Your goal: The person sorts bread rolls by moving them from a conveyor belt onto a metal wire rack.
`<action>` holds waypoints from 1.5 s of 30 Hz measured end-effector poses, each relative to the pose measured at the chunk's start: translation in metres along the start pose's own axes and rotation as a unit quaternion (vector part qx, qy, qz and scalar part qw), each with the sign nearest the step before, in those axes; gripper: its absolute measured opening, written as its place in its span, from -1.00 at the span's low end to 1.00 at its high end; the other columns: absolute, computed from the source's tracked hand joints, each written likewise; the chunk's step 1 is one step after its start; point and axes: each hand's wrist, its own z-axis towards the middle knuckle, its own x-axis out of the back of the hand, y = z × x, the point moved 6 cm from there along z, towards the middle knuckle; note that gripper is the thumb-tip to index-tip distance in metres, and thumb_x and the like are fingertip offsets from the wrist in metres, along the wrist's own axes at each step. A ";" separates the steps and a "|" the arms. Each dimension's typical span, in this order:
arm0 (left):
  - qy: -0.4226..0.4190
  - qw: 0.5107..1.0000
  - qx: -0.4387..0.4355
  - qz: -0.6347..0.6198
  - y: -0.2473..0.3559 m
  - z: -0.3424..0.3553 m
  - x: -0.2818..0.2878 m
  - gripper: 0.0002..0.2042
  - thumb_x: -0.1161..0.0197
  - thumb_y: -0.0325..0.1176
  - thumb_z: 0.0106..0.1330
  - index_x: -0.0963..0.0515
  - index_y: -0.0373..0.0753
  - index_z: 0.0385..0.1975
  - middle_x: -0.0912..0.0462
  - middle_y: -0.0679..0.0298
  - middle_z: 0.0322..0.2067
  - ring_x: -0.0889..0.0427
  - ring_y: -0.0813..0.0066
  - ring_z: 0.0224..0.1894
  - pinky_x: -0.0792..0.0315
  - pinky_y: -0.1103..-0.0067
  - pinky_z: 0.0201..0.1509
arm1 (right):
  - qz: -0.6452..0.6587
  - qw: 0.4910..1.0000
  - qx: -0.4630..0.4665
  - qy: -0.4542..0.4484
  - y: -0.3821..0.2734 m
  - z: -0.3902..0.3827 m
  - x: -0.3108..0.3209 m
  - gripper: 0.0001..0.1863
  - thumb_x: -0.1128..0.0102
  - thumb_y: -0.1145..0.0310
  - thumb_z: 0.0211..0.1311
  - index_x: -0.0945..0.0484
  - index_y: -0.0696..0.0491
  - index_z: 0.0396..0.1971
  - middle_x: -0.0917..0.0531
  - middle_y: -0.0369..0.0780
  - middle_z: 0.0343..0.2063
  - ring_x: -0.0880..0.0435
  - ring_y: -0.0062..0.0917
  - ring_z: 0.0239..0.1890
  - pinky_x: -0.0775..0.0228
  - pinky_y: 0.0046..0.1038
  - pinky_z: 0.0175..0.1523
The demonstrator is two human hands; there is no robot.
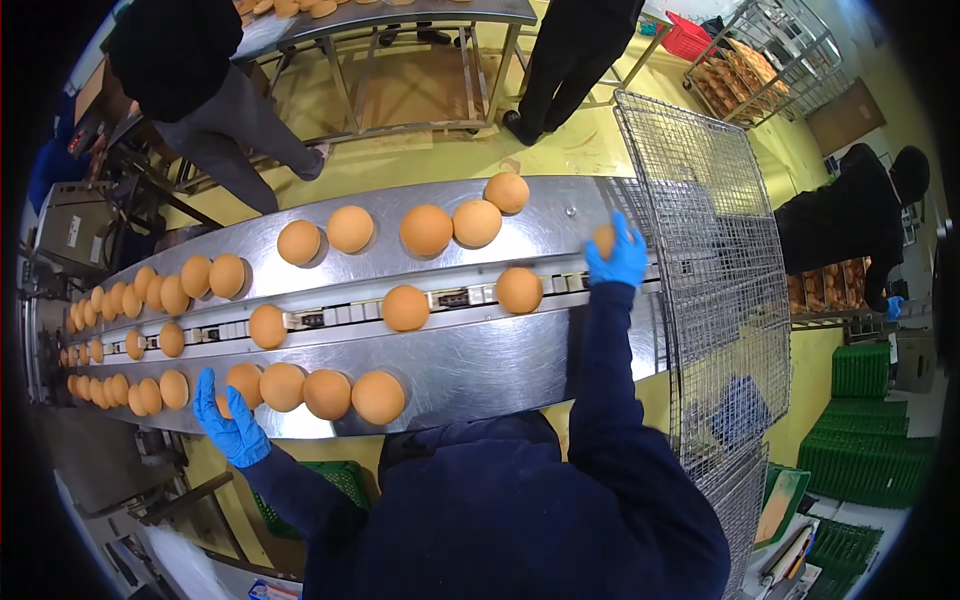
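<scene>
Round golden-brown buns lie in rows along a steel table with a conveyor channel down its middle. My right hand, in a blue glove, is at the table's right end with its fingers over a bun, which it partly hides. At the near edge on the left, my left hand, also gloved in blue, has its thumb and fingers apart. It is beside the near row of buns, and one bun shows partly behind it. Two buns ride in the channel between my hands.
Wire mesh racks stand against the table's right end. Green crates are stacked at the lower right. Beyond the table are two people and another steel table. A third person is at the right, near trays of baked goods.
</scene>
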 end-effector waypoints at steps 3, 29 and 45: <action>-0.027 0.999 -0.023 0.034 0.009 0.001 -0.019 -0.58 -0.19 -0.33 0.26 -0.41 -0.33 0.11 -0.43 0.15 0.07 -0.36 0.30 0.15 -0.17 0.40 0.28 | -0.128 0.991 -0.033 -0.014 0.056 -0.041 -0.005 -0.29 -0.30 0.10 -0.03 -0.34 -0.18 0.21 -0.40 0.11 0.08 -0.44 -0.04 0.06 -0.28 -0.17 0.18; -0.067 0.950 0.162 -0.257 0.040 -0.047 -0.126 -0.62 -0.20 -0.39 0.27 -0.32 -0.24 -0.81 -0.24 0.47 -0.78 -0.16 0.72 -0.67 -0.04 0.57 -0.62 | -0.109 0.992 -0.068 0.012 0.039 -0.045 -0.028 -0.38 -0.20 0.05 0.09 -0.39 0.06 0.12 -0.50 0.03 -0.01 -0.49 -0.07 0.00 -0.26 -0.18 0.18; -0.026 0.974 0.075 -0.213 0.082 -0.048 -0.117 -0.65 -0.21 -0.39 0.26 -0.35 -0.25 -0.78 -0.32 0.46 -0.74 -0.23 0.71 -0.63 -0.11 0.59 -0.59 | 0.092 0.952 0.180 -0.231 -0.141 -0.011 -0.075 -0.26 -0.38 0.07 -0.24 -0.42 -0.25 0.12 -0.37 0.12 0.08 -0.43 0.08 0.00 -0.32 -0.09 0.12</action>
